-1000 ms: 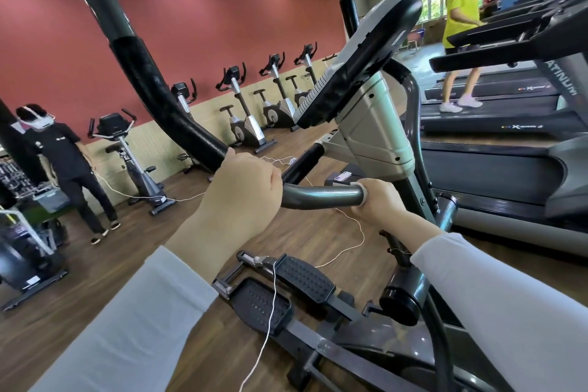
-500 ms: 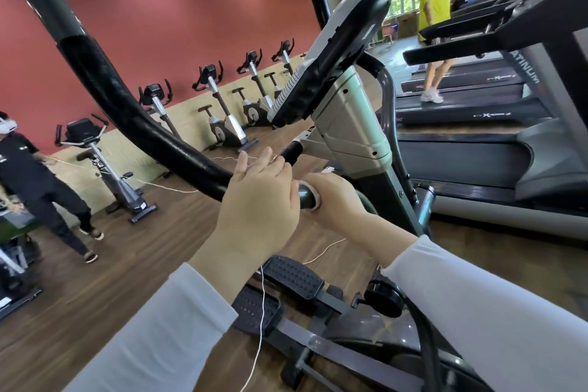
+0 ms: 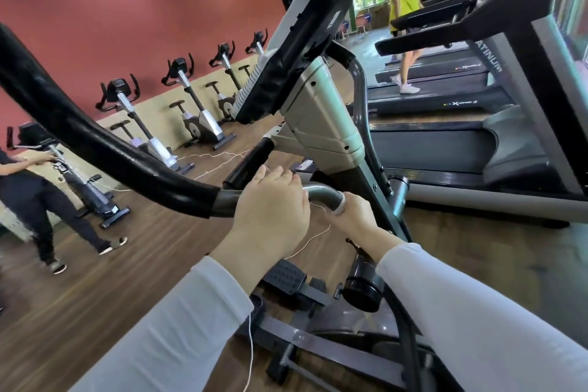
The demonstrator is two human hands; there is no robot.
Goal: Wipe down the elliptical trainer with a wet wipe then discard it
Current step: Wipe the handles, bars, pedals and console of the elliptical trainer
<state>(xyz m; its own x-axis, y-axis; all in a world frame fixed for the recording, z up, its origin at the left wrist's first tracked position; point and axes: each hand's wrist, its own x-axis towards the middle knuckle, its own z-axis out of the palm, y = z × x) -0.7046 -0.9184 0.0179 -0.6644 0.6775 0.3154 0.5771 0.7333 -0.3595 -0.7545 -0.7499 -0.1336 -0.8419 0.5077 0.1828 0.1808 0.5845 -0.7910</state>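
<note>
Step in hand: wiping the grey handlebar [image 3: 321, 192] of the elliptical trainer [image 3: 318, 111]. The right hand [image 3: 354, 218] grips the bar's end through the wet wipe [image 3: 339, 203], of which only a pale edge shows. The left hand [image 3: 270, 207] rests on the bar, fingers loosely extended, holding nothing. Next move: draw the wipe along the bar under firm contact; discarding comes later.

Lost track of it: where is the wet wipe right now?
Head view, just right of centre: the wet wipe wraps the grey handlebar tube inside the right hand's grip, beside the left hand.
</note>
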